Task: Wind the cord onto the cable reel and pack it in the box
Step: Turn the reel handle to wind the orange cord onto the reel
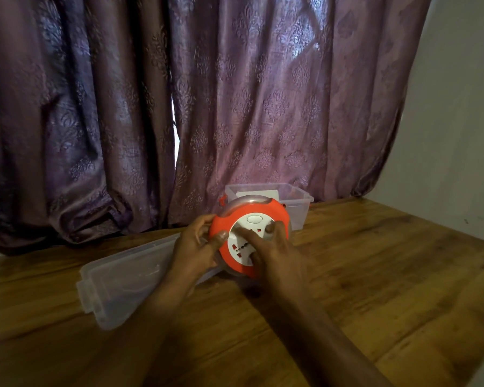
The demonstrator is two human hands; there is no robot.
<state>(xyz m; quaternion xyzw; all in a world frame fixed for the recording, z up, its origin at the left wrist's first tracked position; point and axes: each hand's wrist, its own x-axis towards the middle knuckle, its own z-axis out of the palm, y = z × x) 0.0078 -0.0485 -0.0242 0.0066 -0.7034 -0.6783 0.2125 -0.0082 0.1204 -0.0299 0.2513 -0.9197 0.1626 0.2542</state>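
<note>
head view: left hand (197,247) grips the orange rim of the cable reel (249,236), held tilted above the wooden table (375,261). right hand (274,247) presses curled fingers on its white socket face. clear box (296,199) stands just behind, lid (123,280) lies left.

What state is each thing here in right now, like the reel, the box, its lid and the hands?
Cable reel: tilted up, gripped by both hands.
Left hand: grips the reel's rim.
Right hand: fingers on the white socket face.
Box: open, behind the reel.
Lid: off, flat on the table.
</note>
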